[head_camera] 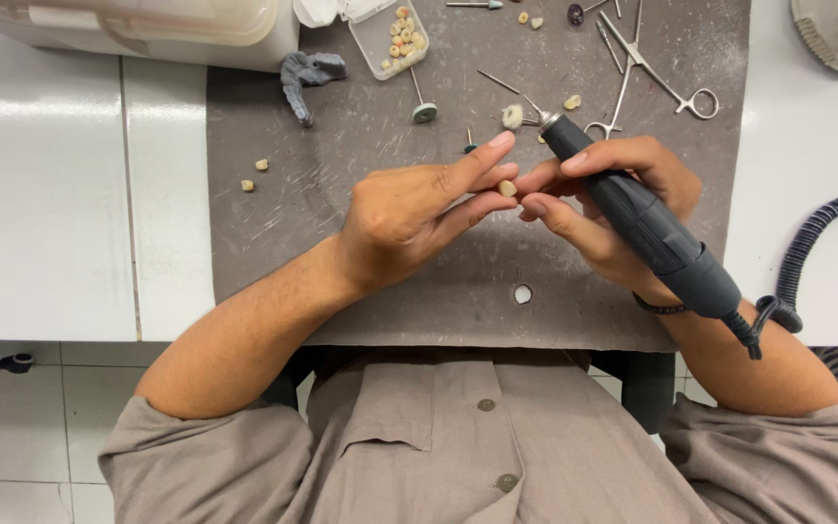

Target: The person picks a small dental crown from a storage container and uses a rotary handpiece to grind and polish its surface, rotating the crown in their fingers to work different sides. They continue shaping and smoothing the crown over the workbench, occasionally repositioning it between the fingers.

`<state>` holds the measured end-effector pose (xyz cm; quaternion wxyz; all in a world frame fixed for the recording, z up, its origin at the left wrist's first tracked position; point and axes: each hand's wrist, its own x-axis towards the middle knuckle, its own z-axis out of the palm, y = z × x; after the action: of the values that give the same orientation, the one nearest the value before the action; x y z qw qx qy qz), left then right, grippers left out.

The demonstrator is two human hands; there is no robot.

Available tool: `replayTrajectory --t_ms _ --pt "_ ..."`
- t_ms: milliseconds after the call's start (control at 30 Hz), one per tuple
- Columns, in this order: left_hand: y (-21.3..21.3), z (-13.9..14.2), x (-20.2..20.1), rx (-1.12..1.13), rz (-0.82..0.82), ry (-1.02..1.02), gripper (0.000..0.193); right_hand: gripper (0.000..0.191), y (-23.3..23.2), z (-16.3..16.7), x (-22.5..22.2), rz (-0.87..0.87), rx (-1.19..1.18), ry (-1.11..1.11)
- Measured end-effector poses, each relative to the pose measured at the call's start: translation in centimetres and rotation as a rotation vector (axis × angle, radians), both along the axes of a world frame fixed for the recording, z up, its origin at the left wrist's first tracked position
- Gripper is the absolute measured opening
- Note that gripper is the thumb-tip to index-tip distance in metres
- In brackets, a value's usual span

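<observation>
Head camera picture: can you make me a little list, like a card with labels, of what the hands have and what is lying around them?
left hand: pinches a small cream tooth-shaped piece at its fingertips
right hand: grips a dark handheld rotary tool with a fluffy tip, and touches the piece too
surface: grey mat on a white bench
behind hands: open clear box of similar cream pieces, metal forceps, loose burs
left of mat centre: two stray cream pieces
cable: coiled black cord running off to the right

A small clear plastic box (395, 39) lies open on the tabletop's (41, 194) far edge. It holds small cream-coloured pieces. No labels, signs or screens show.
</observation>
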<state>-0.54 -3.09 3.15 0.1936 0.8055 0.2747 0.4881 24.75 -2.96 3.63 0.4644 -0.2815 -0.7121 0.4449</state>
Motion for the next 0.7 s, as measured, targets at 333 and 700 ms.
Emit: replayTrajectory --t_ms 333,700 --pt "-0.1 0.2 0.4 -0.05 -0.001 -0.059 0.036 0.031 -0.2 -0.6 0.1 0.004 -0.001 0.025" --pt "0.4 0.5 0.3 -0.47 -0.202 -0.456 0.017 0.022 4.9 0.1 7.7 -0.239 -0.364 0.281"
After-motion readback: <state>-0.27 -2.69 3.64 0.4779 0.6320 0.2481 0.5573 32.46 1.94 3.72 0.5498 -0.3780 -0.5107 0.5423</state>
